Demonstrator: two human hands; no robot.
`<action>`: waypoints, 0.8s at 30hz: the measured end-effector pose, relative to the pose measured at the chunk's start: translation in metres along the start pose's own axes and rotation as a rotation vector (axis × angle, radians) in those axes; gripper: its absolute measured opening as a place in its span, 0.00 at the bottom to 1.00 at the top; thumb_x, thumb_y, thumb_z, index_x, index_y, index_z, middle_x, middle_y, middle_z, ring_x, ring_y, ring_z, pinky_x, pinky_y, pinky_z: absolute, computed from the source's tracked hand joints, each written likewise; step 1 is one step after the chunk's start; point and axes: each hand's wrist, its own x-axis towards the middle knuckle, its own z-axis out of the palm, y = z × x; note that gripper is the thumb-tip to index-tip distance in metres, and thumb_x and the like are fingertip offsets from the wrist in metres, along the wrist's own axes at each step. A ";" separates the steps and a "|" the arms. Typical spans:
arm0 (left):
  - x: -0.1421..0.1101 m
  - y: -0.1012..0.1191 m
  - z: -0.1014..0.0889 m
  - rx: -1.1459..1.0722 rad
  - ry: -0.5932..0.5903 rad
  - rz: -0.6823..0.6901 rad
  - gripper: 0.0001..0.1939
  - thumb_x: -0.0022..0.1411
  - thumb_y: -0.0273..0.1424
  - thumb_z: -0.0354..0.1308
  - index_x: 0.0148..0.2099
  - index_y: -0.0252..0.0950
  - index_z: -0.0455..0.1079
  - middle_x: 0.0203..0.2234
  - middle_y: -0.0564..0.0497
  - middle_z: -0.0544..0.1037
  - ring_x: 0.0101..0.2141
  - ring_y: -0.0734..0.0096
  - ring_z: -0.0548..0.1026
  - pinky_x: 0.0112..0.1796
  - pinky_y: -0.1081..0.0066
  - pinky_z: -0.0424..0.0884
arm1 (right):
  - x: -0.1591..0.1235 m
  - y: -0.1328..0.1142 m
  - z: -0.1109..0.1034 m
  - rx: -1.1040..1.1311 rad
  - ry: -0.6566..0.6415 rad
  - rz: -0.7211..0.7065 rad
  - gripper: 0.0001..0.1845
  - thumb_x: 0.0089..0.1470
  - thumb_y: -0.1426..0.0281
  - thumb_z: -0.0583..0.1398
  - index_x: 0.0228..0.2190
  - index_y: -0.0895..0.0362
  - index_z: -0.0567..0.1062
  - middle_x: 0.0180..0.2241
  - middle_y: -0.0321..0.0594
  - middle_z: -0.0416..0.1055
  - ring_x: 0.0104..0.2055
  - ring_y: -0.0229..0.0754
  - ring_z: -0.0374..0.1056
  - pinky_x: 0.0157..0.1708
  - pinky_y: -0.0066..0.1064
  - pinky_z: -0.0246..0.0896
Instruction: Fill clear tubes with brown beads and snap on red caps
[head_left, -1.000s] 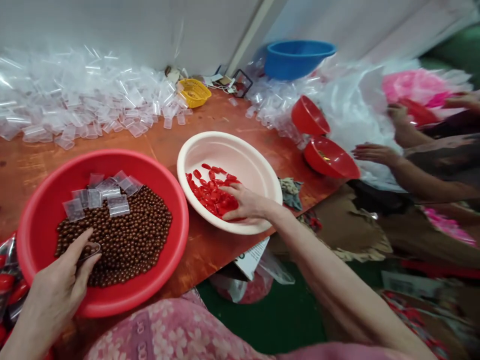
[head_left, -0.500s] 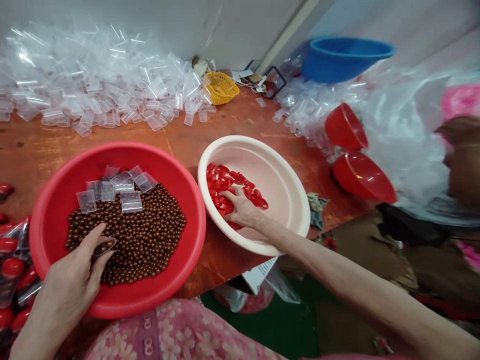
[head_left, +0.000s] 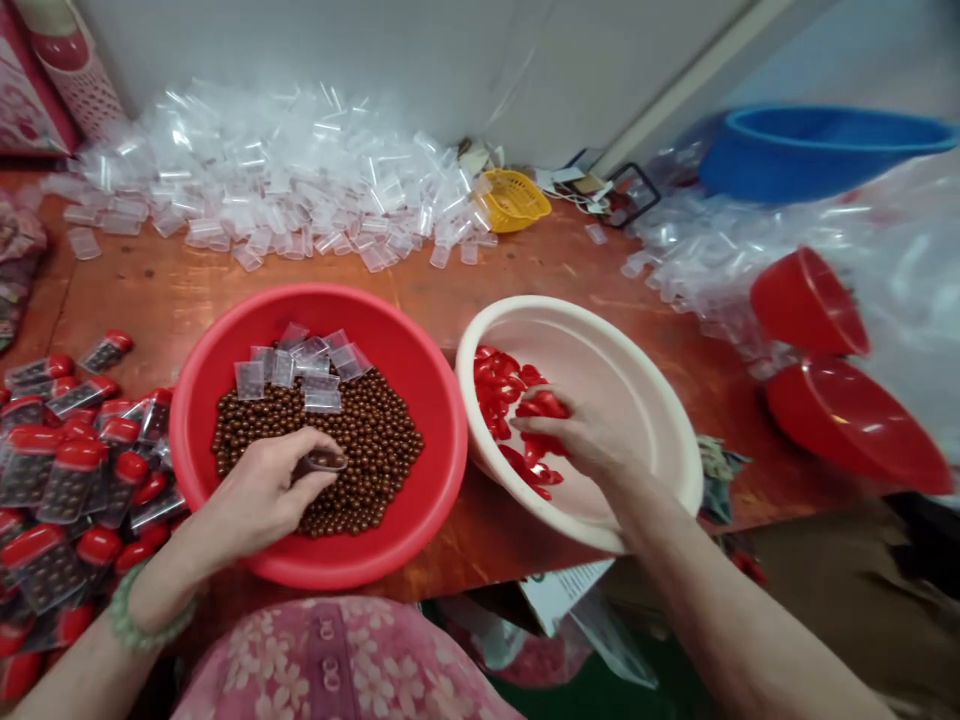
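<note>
My left hand (head_left: 281, 485) is closed around a small clear plastic container (head_left: 325, 461), its open end facing right, over the red basin (head_left: 442, 470). Brown chocolate-like balls (head_left: 367, 440) fill the bottom of that basin, and several clear empty containers (head_left: 322, 392) lie on top of them. To the right, my right hand (head_left: 577, 430) has its fingers curled round a clump of red plastic caps (head_left: 541, 415) inside the cream basin (head_left: 660, 440). More red caps (head_left: 495, 385) lie beneath and to the left of it.
Filled, red-capped containers (head_left: 75, 470) are heaped at left. A large pile of clear containers (head_left: 285, 190) lines the wall beside a yellow basket (head_left: 514, 200). Red bowls (head_left: 855, 420) and a blue basin (head_left: 832, 150) stand at right. The table's front edge runs below the basins.
The view has swung left, showing more of the filled containers. My right hand has lifted a bunch of red caps from the pile. My left hand still holds the clear container.
</note>
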 end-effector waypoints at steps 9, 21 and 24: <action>0.097 -0.018 0.017 -0.045 -0.264 -0.023 0.10 0.58 0.28 0.53 0.43 0.33 0.68 0.39 0.47 0.77 0.38 0.68 0.73 0.43 0.68 0.70 | -0.042 -0.092 -0.014 0.595 0.063 -0.199 0.20 0.29 0.73 0.69 0.28 0.51 0.71 0.34 0.35 0.69 0.29 0.37 0.67 0.31 0.32 0.64; 0.130 -0.028 -0.009 -0.052 -0.130 -0.116 0.10 0.56 0.31 0.54 0.39 0.31 0.67 0.34 0.49 0.75 0.35 0.68 0.71 0.39 0.68 0.67 | 0.000 -0.128 0.099 -0.169 -0.329 -0.548 0.23 0.43 0.66 0.67 0.43 0.55 0.73 0.40 0.38 0.63 0.43 0.43 0.65 0.51 0.39 0.61; 0.121 -0.023 -0.023 -0.139 -0.037 -0.099 0.12 0.56 0.32 0.55 0.41 0.32 0.68 0.36 0.49 0.76 0.36 0.69 0.72 0.40 0.68 0.68 | 0.001 -0.125 0.110 -0.427 -0.273 -0.503 0.39 0.45 0.66 0.67 0.58 0.54 0.63 0.54 0.49 0.57 0.50 0.51 0.66 0.52 0.43 0.61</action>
